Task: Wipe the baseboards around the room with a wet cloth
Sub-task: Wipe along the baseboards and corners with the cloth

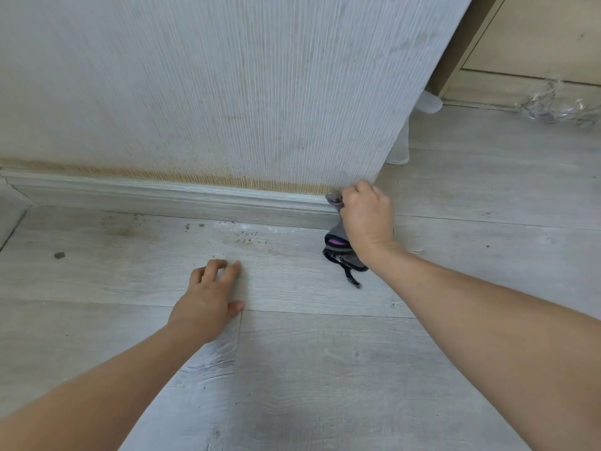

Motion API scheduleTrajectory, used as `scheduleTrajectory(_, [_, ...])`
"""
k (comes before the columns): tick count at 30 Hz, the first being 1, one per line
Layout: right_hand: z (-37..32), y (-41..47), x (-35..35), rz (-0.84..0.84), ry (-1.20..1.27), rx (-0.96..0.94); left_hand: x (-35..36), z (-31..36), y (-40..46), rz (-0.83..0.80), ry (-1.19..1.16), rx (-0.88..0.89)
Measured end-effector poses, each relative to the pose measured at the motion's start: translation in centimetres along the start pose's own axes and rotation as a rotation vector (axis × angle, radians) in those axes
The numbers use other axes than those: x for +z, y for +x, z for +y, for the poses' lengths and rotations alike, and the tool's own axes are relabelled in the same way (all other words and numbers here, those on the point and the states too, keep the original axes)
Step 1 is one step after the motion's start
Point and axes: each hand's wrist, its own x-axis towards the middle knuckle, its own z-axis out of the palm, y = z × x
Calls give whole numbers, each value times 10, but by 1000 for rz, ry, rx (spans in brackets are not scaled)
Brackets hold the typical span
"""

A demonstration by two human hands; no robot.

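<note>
Two hands in use: my left hand (211, 297), fingers spread, braces flat on the pale grey wood-look floor (292, 369); my right hand (366, 216) grips the bunched grey cloth (341, 245) against the grey moulded baseboard (195, 198) at its corner end. Risk: dark crumbs (247, 237) smearing under the wet cloth. Containers: none identifiable

Room in a home, floor-level corner. Pale grey wood-look laminate floor (325, 369) with crumbs and dirt specks near the wall. Striped textured wallpaper (211, 86), stained brownish along its bottom edge, above a grey moulded baseboard (169, 198). Beige wooden cabinet (533, 43) at upper right, crumpled clear plastic (553, 105) on the floor beside it. Domestic finishes, lived-in and dusty.
</note>
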Motion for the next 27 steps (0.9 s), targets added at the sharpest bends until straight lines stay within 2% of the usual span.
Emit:
scheduleTrajectory(3, [-6,5,-12,-154,39,23,0,0,0,-2,-1,-3])
scheduleTrajectory(7, [-5,2,-28,-332,483,52,-3,2,0,-32,-29,-20])
scheduleTrajectory(10, [-23,-11,-31,-380,663,13,-7,11,0,-4,-89,4])
scheduleTrajectory(13, [-30,-11,-32,-374,812,194,-15,39,0,27,-335,25])
scheduleTrajectory(16, [-36,-9,-34,-453,977,416,-25,72,-1,3,-624,42])
scheduleTrajectory(19, [-43,-11,-39,-478,1267,676,-33,88,0,157,-788,-19])
scheduleTrajectory(21, [-42,-13,-46,-466,1469,779,-40,90,0,191,-863,-61])
scheduleTrajectory(23, [-38,-14,-53,-471,1578,719,-46,88,-1,103,-1011,-100])
scheduleTrajectory(24, [-35,-16,-56,-490,1551,615,-51,85,-2,50,-1090,-121])
scheduleTrajectory(27, [-32,-26,-64,-661,1262,136,-67,77,-8,-98,-1325,-181])
